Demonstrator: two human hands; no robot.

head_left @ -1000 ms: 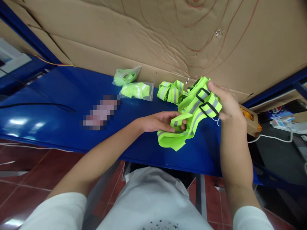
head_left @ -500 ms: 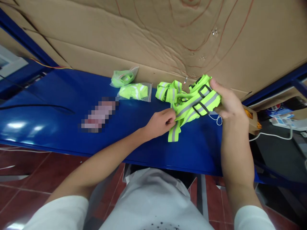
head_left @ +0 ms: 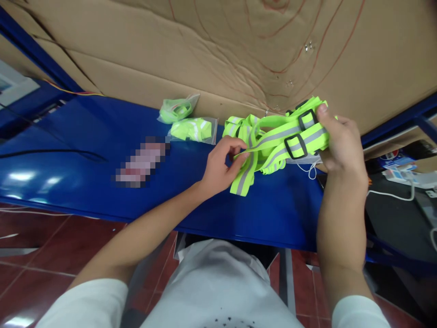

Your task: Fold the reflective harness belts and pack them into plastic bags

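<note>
A neon yellow-green reflective vest [head_left: 280,142] made of straps with grey stripes and black buckles is held up over the blue table. My right hand [head_left: 341,136] grips the bunched straps at the right end, thumb on top beside two black slider buckles [head_left: 295,146]. My left hand [head_left: 227,163] pinches one strap between thumb and fingertips at the left side. Below that pinch a strap end [head_left: 241,183] hangs loose. More looped straps lie behind, against the cardboard. The right hand's fingers are partly hidden by the bundle.
Two clear bags of neon straps [head_left: 193,130] lie at the table's back, left of my hands. A pixelated pinkish item [head_left: 141,163] rests on the blue table [head_left: 85,136]. Upright cardboard [head_left: 205,54] closes off the back. A white cable [head_left: 392,195] runs at the right.
My right hand has moved right and slightly up with the buckled straps. My left hand has shifted a little left, its pinch more visible, and the strap between the hands is stretched longer.
</note>
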